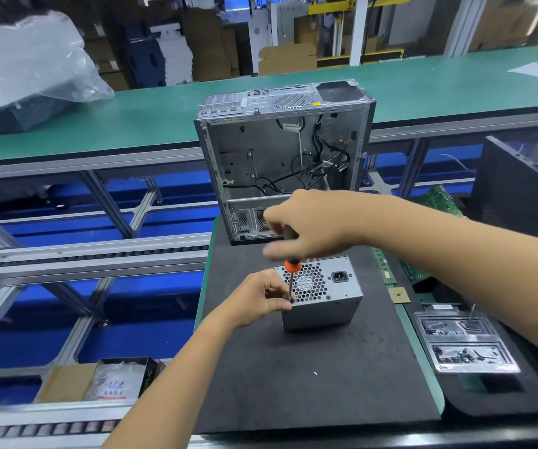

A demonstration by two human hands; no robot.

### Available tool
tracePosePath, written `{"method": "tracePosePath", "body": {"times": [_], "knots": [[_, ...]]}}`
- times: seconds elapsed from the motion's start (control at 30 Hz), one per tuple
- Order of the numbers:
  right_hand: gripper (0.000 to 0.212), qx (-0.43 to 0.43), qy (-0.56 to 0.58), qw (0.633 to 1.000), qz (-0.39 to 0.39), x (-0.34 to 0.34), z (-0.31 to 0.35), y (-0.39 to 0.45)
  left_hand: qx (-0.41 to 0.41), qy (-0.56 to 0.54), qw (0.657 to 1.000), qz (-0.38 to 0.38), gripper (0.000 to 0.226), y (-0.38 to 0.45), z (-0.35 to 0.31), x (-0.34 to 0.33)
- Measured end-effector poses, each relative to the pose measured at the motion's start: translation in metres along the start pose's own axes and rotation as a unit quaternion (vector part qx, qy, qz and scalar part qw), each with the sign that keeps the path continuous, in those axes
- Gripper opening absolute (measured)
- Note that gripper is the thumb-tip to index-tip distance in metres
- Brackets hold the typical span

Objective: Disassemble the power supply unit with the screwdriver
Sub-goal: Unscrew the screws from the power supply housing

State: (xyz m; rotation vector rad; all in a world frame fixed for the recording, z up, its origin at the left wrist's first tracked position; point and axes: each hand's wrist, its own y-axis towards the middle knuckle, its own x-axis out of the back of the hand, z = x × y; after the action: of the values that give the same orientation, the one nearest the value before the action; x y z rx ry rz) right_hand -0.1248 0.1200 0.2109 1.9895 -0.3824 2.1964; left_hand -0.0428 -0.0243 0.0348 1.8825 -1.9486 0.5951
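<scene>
Two hands: both on the screwdriver, over the PSU.
PSU [321,294]: grey metal box on the black mat [309,377], just right of the left hand, below the right hand; its grille face with fan holes and a power socket points up.
Screwdriver [291,280]: upright, orange collar under a dark handle, shaft running down to the PSU's near-left top corner.
Right hand [313,226]: above the PSU, fingers curled round the handle; fingertips blurred.
Left hand [261,301]: low at the PSU's left edge, fingers pinching the shaft near its tip.
Case [284,157]: open, empty computer shell standing beyond the right hand, loose black cables inside.
Tray [465,345]: clear plastic, screws in its compartments, under the right forearm.
Boards [436,202]: green circuit boards right of the right hand.
Box [99,380]: cardboard, with a plastic bag in it, left of the left forearm.
Bench [423,89]: green-topped, behind the case.
</scene>
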Motion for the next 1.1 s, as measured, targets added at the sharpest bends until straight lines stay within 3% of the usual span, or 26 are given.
{"method": "tracePosePath", "body": {"times": [0.07, 0.13, 0.23, 0.3, 0.4, 0.53, 0.6, 0.67, 0.77, 0.93, 1.03, 1.1], "knots": [[0.03, -0.011, -0.049, 0.999, -0.014, -0.001, -0.002, 0.002, 0.0, -0.004, 1.0, 0.004, 0.012, 0.0, -0.001, 0.0], [0.01, 0.029, 0.026, 0.999, 0.009, 0.001, -0.004, 0.001, -0.006, -0.002, 1.0, 0.007, 0.013, 0.0, -0.003, 0.001], [0.022, 0.041, 0.118, 0.991, 0.048, 0.005, -0.008, -0.003, -0.006, -0.005, 1.0, 0.007, 0.009, 0.001, -0.003, 0.001], [0.017, 0.017, 0.08, 0.996, 0.031, 0.002, -0.008, -0.001, -0.002, 0.002, 1.0, 0.008, 0.008, 0.001, -0.005, 0.002], [0.038, -0.019, -0.042, 0.999, -0.016, -0.002, -0.01, 0.004, 0.003, -0.01, 1.0, 0.007, 0.017, 0.0, -0.006, 0.002], [0.007, 0.025, 0.086, 0.996, 0.015, 0.005, -0.014, 0.002, -0.003, 0.004, 1.0, 0.001, 0.026, 0.001, -0.006, 0.0], [0.016, 0.016, 0.123, 0.992, 0.031, 0.007, -0.017, 0.0, 0.002, 0.016, 1.0, 0.0, 0.022, 0.002, -0.005, -0.001], [0.013, -0.01, 0.079, 0.997, 0.019, 0.004, -0.019, 0.001, 0.008, 0.029, 1.0, -0.002, 0.015, 0.003, -0.003, -0.002], [0.041, -0.027, -0.012, 1.0, 0.009, 0.002, -0.022, 0.004, 0.01, 0.032, 0.999, -0.003, 0.015, 0.003, -0.002, -0.002], [0.017, -0.014, 0.034, 0.998, -0.041, 0.007, -0.028, 0.006, 0.006, 0.029, 0.999, -0.032, 0.018, 0.005, -0.002, -0.002], [0.015, -0.046, 0.075, 0.994, -0.065, 0.008, -0.038, 0.01, 0.02, -0.001, 0.998, -0.059, 0.015, 0.005, 0.001, 0.003], [0.021, -0.061, 0.114, 0.991, -0.035, 0.011, -0.046, 0.011, 0.037, -0.053, 0.995, -0.076, 0.016, 0.004, 0.006, 0.01]]}}
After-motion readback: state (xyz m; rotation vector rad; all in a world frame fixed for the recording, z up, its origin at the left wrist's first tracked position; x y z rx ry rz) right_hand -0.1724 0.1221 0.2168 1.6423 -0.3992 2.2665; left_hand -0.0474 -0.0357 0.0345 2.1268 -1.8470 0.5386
